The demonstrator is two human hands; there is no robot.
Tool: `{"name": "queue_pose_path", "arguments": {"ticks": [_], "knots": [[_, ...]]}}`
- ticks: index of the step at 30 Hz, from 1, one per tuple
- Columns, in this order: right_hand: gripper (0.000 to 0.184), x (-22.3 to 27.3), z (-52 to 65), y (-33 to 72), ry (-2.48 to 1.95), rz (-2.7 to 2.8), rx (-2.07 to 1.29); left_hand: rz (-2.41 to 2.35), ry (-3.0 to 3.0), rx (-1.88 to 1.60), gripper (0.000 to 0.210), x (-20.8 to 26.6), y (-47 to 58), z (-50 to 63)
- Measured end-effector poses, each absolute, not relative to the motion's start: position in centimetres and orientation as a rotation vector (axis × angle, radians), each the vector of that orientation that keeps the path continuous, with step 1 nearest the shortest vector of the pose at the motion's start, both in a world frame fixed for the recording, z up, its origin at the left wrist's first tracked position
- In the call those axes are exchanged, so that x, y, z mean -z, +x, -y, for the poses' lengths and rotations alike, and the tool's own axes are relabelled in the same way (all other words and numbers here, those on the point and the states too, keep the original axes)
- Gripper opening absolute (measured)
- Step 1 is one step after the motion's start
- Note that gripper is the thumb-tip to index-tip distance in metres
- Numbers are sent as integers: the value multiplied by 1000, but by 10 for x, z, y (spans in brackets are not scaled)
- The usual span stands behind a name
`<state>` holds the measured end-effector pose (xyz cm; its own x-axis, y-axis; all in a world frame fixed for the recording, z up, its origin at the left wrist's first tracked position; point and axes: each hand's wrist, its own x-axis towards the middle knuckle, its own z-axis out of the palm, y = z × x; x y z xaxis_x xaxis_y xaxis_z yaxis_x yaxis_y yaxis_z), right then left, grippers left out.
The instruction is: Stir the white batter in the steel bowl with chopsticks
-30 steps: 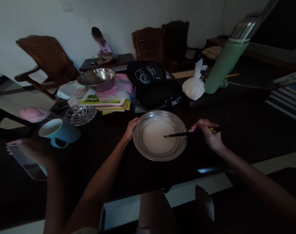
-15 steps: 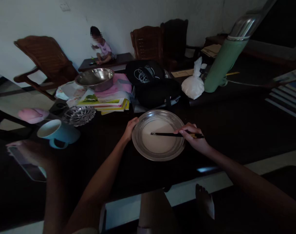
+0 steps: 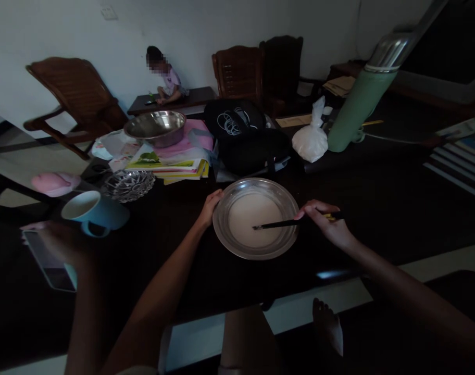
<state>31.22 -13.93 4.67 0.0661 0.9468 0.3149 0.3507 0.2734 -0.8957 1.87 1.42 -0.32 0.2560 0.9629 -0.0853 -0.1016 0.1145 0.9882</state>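
Note:
A round metal bowl (image 3: pixel 257 254) stands on the dark table, with a pale, milky mixture (image 3: pixel 255 211) in its bottom. My left hand (image 3: pixel 211 208) grips the bowl's left rim, its fingers partly hidden behind the edge. On the other side, my right hand (image 3: pixel 326 221) is closed round a pair of dark chopsticks (image 3: pixel 278 224) with gold-coloured ends. Their tips dip into the mixture near the lower middle of the bowl. A knotted plastic bag of white powder (image 3: pixel 311 141) sits behind the bowl to the right.
At left are a blue mug (image 3: pixel 100 214), a glass dish (image 3: pixel 130 185) and another person's hand (image 3: pixel 58 242) with a phone (image 3: pixel 52 265). A second metal bowl (image 3: pixel 157 136) rests on books. Behind stand a black case (image 3: pixel 253 148) and a green thermos (image 3: pixel 358 109). A person (image 3: pixel 169 80) sits farther back.
The chopstick tips have moved right and toward me through the mixture. My right hand has shifted outward to the right, off the bowl's rim. My left hand keeps its hold.

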Motion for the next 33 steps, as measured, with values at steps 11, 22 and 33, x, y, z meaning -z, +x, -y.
{"name": "queue_pose_path", "arguments": {"ticks": [11,22,33], "knots": [[33,-46,108,289,-1047,1224,-777,-1000,1184,-983,37,5,17,-17],[50,-47,76,267,-980,1242,-946,-968,1190,-992,32,14,15,-18],[51,-32,74,291,-1107,866,-745,-950,1244,-977,33,9,14,-16]]}}
